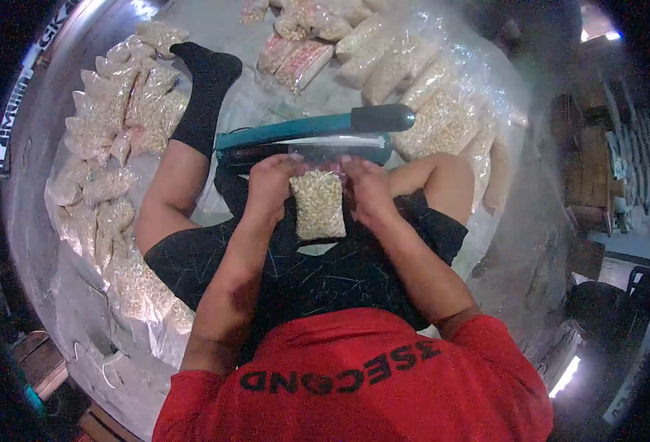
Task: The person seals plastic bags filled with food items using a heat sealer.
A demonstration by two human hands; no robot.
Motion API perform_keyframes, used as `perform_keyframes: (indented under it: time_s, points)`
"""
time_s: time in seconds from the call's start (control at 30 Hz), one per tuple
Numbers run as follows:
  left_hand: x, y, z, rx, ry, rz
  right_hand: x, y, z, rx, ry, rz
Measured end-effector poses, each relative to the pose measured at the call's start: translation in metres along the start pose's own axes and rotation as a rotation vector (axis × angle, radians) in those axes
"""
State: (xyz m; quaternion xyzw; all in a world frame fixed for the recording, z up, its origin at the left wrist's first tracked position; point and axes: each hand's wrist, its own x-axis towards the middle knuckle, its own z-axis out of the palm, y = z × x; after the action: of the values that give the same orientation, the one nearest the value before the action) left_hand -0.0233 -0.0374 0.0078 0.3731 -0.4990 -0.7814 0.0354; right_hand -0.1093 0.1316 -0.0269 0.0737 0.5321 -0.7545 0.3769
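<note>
Between my two hands hangs a clear plastic bag of pale beans [318,207], its filled part low and its top edge at the sealer. My left hand [272,184] pinches the bag's upper left corner. The upper right corner is held by my right hand [368,188]. Just beyond them stands a teal impulse sealer [295,130], its dark-ended lever [384,118] raised above the base [373,147]. The fingertips are close to the sealer base, and the bag's top edge is partly hidden there.
Many filled bags [148,103] lie in a curved row on the left. More filled bags [443,110] are piled at the far right, with red-marked ones [295,62] at the back. My legs are around the sealer, one foot in a black sock [207,70].
</note>
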Motion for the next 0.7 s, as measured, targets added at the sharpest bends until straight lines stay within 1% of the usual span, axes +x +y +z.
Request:
perform_keyframes:
  time_s: [0.03, 0.1, 0.13, 0.2, 0.27, 0.33, 0.37, 0.43, 0.5, 0.57, 0.6, 0.67, 0.7]
  points:
    - [0.002, -0.003, -0.003, 0.002, 0.003, -0.014, -0.001, -0.002, 0.003, 0.003, 0.007, 0.012]
    - [0.006, -0.011, -0.007, -0.084, -0.057, 0.008, -0.005, -0.008, 0.006, -0.036, 0.052, 0.009]
    - [0.007, -0.016, -0.007, -0.082, -0.056, -0.003, 0.002, 0.004, -0.002, -0.073, 0.083, -0.032]
    - [0.007, -0.026, -0.007, -0.314, -0.078, -0.058, 0.008, 0.008, -0.007, -0.080, 0.103, -0.012]
    - [0.011, -0.035, -0.010, -0.266, -0.044, -0.053, 0.012, 0.010, -0.010, -0.085, 0.118, 0.011]
    - [0.013, -0.033, -0.010, -0.216, -0.014, -0.040, 0.014, 0.008, -0.008, -0.217, 0.165, -0.046]
    - [0.014, -0.032, -0.008, -0.213, -0.016, -0.016, 0.020, 0.010, -0.008, -0.214, 0.166, -0.039]
    - [0.019, -0.029, -0.006, -0.208, -0.015, 0.004, 0.024, 0.006, 0.003, -0.078, 0.195, -0.100]
    - [0.022, -0.025, -0.005, -0.380, -0.047, -0.154, 0.018, -0.003, 0.009, -0.028, 0.204, -0.086]
    - [0.021, -0.018, -0.001, -0.403, -0.066, -0.154, 0.016, -0.010, 0.015, -0.134, 0.281, -0.112]
    - [0.021, -0.015, 0.000, -0.428, -0.086, -0.153, 0.016, -0.009, 0.015, -0.131, 0.280, -0.108]
    - [0.039, -0.037, -0.009, -0.440, -0.081, -0.139, 0.017, -0.009, 0.013, -0.095, 0.279, -0.091]
    - [0.040, -0.036, -0.006, -0.454, -0.082, -0.122, 0.019, -0.009, 0.010, -0.094, 0.281, -0.092]
